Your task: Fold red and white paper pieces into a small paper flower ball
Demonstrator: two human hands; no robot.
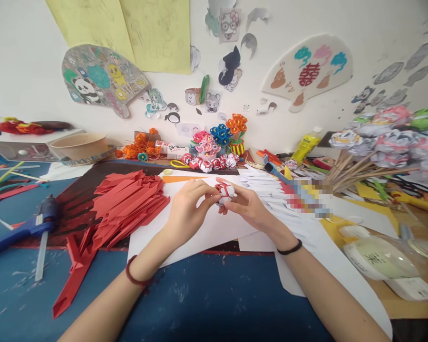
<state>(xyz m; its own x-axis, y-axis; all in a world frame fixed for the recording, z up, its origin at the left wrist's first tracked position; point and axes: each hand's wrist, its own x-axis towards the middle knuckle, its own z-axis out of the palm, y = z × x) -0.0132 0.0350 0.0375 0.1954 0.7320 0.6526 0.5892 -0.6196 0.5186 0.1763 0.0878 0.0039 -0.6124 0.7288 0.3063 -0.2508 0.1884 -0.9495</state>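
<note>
Held up between both hands is a small red and white folded-paper ball [226, 192]. My left hand [190, 204] pinches its left side with thumb and fingertips. From the right, my right hand [248, 205] wraps fingers and thumb around it. White paper sheets [196, 240] lie on the table beneath. A heap of folded red paper strips [128, 204] sits to the left of my left hand, and folded white paper strips [267, 190] are spread to the right of my right hand. Several similar red and white paper balls [205, 166] stand in a row behind.
A blue glue gun [43, 223] lies at the left. At the right are a clear-lidded container [381, 256], black-handled scissors [410, 185] and paper flowers on sticks [356, 171]. A wooden bowl [79, 145], small flower pots [237, 147] and a yellow bottle [306, 145] stand along the wall.
</note>
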